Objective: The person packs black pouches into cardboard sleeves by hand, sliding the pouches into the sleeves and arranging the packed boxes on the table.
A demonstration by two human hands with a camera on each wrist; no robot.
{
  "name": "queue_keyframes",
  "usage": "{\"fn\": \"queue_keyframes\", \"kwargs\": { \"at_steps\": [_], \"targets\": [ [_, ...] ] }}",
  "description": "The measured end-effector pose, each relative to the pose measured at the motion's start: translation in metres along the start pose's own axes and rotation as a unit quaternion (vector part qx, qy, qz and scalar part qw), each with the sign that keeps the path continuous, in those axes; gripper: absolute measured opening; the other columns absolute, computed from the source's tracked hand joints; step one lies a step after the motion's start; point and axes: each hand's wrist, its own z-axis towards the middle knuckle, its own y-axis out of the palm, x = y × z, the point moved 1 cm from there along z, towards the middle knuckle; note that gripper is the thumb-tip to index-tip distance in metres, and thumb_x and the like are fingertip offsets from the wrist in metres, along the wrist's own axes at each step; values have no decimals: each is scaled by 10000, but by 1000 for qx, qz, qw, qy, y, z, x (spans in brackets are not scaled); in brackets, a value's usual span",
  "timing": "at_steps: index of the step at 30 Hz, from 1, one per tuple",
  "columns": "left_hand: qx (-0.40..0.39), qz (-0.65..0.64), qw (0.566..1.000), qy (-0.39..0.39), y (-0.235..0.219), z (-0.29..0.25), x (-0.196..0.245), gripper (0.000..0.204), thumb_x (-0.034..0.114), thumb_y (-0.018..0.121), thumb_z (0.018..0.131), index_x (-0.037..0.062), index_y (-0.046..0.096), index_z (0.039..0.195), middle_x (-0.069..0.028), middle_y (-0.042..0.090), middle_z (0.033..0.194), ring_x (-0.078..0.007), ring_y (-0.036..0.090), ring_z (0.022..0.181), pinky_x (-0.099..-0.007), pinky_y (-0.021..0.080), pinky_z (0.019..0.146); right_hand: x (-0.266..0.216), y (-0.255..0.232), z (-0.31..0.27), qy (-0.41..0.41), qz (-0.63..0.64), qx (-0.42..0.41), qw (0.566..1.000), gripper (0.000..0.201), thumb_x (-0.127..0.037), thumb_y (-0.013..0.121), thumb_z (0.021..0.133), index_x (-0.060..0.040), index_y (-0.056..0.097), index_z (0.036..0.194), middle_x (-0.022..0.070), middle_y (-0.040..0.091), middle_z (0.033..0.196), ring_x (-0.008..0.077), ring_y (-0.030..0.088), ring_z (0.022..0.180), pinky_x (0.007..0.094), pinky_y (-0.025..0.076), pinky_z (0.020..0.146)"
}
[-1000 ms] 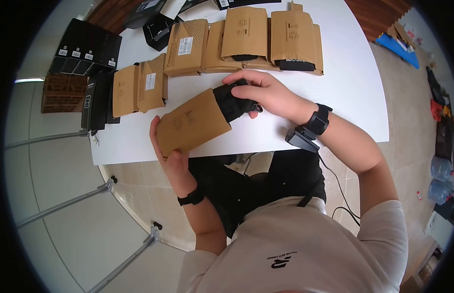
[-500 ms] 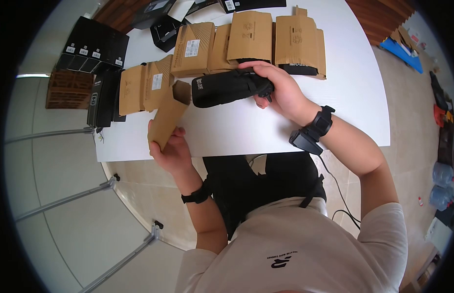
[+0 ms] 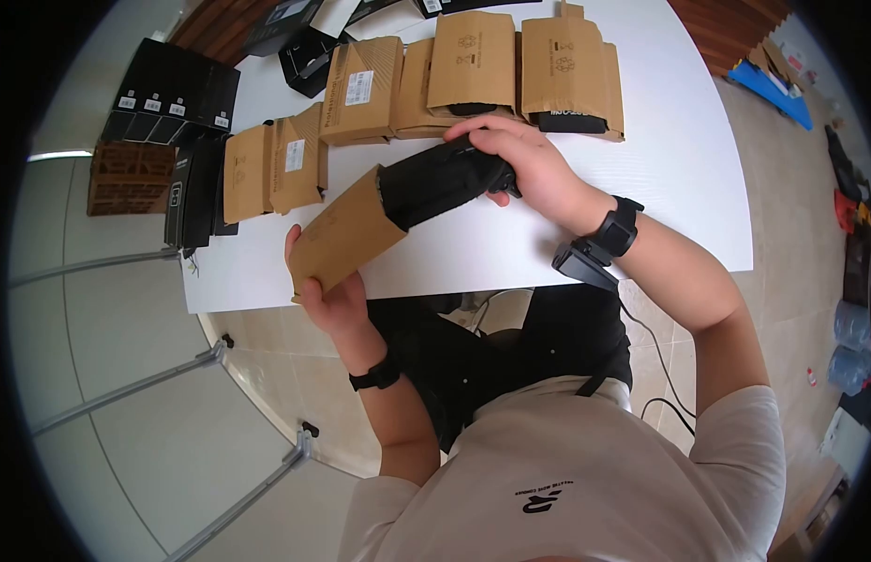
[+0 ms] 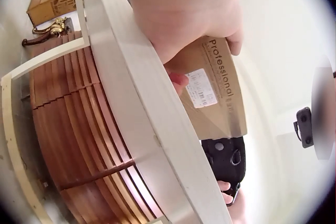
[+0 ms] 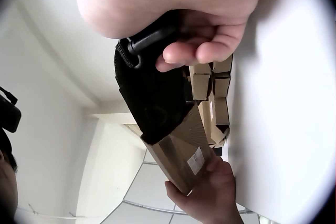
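Observation:
My left hand [image 3: 340, 304] grips the lower end of a brown cardboard box [image 3: 349, 234], which tilts up to the right over the table's front edge. Out of its upper end sticks a black fabric pouch [image 3: 435, 185], its far part hidden in the cardboard. The right hand [image 3: 546, 178] holds the pouch by its outer end, fingers curled about it. In the right wrist view a black clip [image 5: 152, 39] hangs at that end. A white label [image 4: 201, 88] and the print "Professional" show on the box in the left wrist view.
Several brown boxes [image 3: 360, 89] stand in a row along the back of the white table [image 3: 660, 206], two with black pouches [image 3: 573, 122] showing below. Black boxes [image 3: 178, 89] are stacked at the left. A cable [image 3: 655, 342] runs from the right wrist camera.
One second ago the pouch was deeper in the box; half a second ago it was fully out, with the box held apart at the left. Now its end is inside the box again.

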Motion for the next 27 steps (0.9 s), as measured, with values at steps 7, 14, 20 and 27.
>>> {"fn": "queue_keyframes", "kwargs": {
  "at_steps": [7,14,20,27],
  "targets": [
    [-74,143,986,-49,10,0,2,932,593,643,833,2,287,1459,-131,482,1345,-278,455,1291,-411,345,1104,9,2,-1,54,-48,-50,996,284,-231,478,988,-41,622,1142,18,622,806,88,516,541,224,404,493],
    [-82,140,982,-95,2,2,1,925,655,576,859,0,302,1452,-131,477,1357,-262,456,1286,-411,367,1087,13,12,-7,102,-144,-123,977,392,-371,388,1057,-67,452,1296,-3,602,845,61,538,620,219,439,545],
    [-23,45,993,-108,-7,4,1,816,606,514,916,16,347,1455,-133,473,1397,-279,466,1293,-433,401,1064,6,10,-7,112,-137,-119,977,462,-391,377,1052,-43,422,1352,44,607,771,88,585,713,228,462,599],
    [21,36,994,-104,4,6,1,879,633,589,870,5,343,1433,-87,492,1351,-241,473,1277,-403,417,1043,19,2,-1,24,-95,-61,993,317,-267,581,968,-37,502,1171,36,634,772,69,497,536,216,388,500]
  ]
}}
